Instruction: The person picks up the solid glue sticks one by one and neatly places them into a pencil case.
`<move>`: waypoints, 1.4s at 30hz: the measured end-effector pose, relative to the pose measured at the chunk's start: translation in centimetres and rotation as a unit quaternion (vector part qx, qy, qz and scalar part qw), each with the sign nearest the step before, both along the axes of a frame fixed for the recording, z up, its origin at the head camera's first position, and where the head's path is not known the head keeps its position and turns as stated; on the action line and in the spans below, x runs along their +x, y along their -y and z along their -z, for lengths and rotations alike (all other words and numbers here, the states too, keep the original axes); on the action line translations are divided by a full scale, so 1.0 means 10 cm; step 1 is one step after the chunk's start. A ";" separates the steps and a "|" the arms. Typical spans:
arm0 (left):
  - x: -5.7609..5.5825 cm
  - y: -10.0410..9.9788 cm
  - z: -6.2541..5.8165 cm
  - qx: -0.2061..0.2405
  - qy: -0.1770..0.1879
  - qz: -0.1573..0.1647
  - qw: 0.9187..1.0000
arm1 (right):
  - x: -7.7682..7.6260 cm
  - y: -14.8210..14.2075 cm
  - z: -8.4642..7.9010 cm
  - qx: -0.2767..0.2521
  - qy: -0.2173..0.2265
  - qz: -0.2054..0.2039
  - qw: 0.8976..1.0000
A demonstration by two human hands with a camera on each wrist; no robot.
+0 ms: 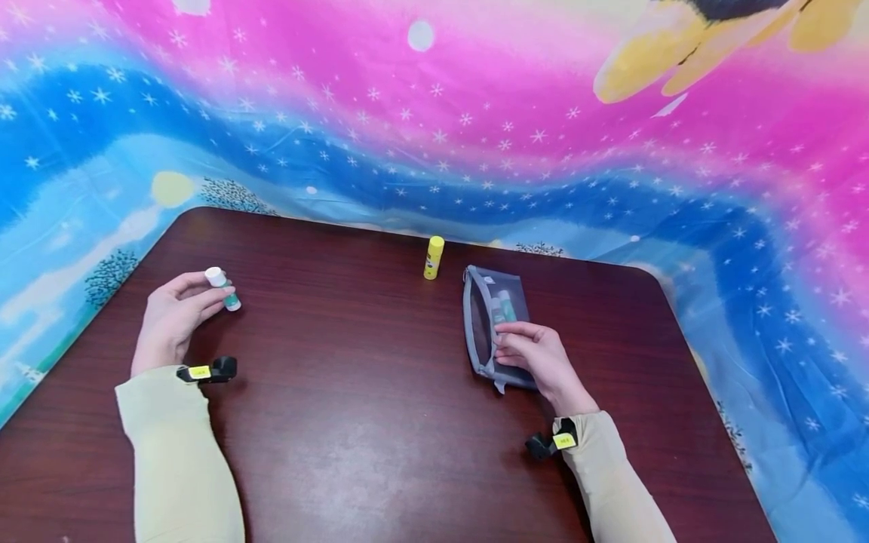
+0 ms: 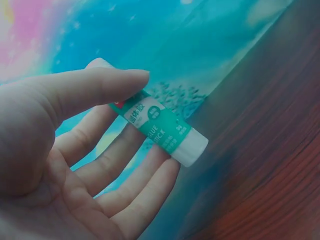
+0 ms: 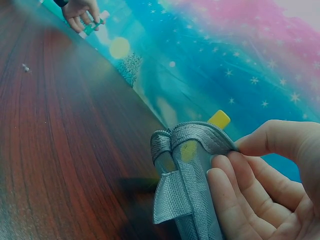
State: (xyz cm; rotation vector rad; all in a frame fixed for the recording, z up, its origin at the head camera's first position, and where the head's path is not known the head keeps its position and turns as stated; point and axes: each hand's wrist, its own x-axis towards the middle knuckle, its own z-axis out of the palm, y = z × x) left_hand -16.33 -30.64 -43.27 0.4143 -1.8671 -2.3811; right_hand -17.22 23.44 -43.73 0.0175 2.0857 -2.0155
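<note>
Cream sleeves (image 1: 179, 460) come in at the bottom of the head view over a dark wood-grain table (image 1: 326, 452), each cuff bearing a small black wrist camera (image 1: 222, 370).

Farther up, right of centre, the right hand (image 1: 539, 354) grips a grey mesh pouch (image 1: 517, 294). In the right wrist view the thumb and forefinger pinch the zipped edge, while the other fingers lie bent against the mesh side. The pouch lies with its mouth gaping toward the left of the frame, and at least one green-and-white stick (image 1: 506, 305) shows through the mesh; I cannot count them surely.

At the left of the frame, the left hand (image 1: 173, 313) holds a white-capped green glue stick (image 1: 232, 299) between thumb and fingers, well apart from the pouch. The left wrist view shows the thumb across its upper part and the fingers loosely spread beneath it. Whether its lower end touches the table, I cannot tell.

Beyond the hands, near the table's far edge, a yellow glue stick (image 1: 433, 258) stands upright, untouched. Behind everything hangs a pink-and-blue cloth (image 1: 380, 136) with white snowflakes.

My reading is that the step in hand is handling glue sticks one by one while the pouch is steadied. A next move would call for a firm hold on that rim and a controlled grip on the stick.
</note>
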 end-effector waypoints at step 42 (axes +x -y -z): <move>-0.20 -0.32 -0.01 -0.007 0.017 0.045 0.999 | 0.00 0.00 -0.01 0.000 0.003 0.002 1.000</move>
